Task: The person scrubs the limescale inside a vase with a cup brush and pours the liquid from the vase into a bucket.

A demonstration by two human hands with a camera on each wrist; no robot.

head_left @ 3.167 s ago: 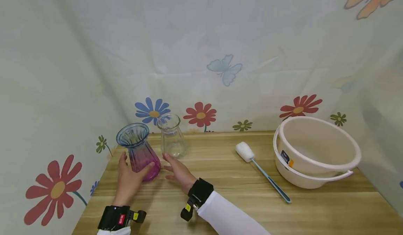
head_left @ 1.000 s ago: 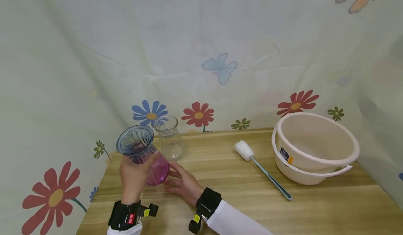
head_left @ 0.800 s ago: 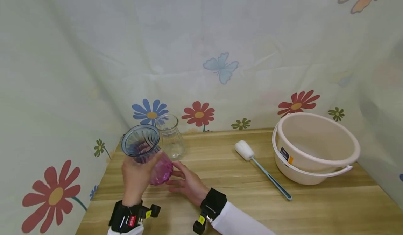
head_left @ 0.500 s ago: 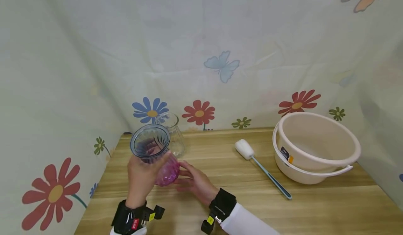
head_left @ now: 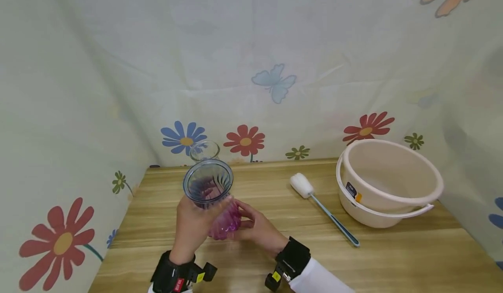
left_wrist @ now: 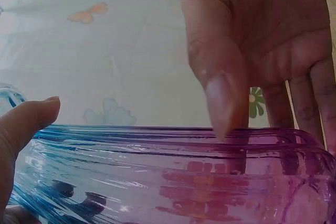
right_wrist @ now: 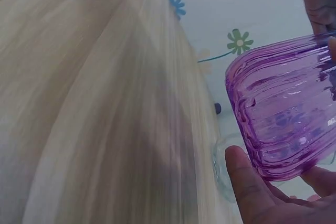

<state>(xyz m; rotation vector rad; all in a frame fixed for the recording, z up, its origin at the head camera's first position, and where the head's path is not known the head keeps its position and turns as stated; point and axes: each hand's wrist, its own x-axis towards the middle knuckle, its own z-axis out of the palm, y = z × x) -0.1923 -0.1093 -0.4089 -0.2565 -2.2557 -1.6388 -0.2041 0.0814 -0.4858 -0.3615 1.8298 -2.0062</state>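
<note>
A ribbed glass vase (head_left: 224, 225), blue at its flared rim and pink-purple at the base, is held off the tabletop, its mouth tipped toward me. My left hand (head_left: 191, 225) grips it below the rim, thumb across the near side. At the base, my right hand (head_left: 261, 232) holds the pink part between thumb and fingers; the right wrist view shows that thumb (right_wrist: 241, 169) by the bottom edge. Just behind stands a clear glass vase (head_left: 205, 150), mostly hidden in the head view by the coloured one.
A white sponge-headed bottle brush (head_left: 301, 185) with a blue handle lies right of centre on the wooden table (head_left: 267, 188). Further right stands a cream bucket (head_left: 369, 212), its handle lowered. A flower-print curtain (head_left: 314, 57) rises behind and at both sides.
My left hand has lifted the coloured vase and carried it rightward, covering much of the clear vase. My right hand moved right too and has closed in on the base. Brush and bucket stayed put.
</note>
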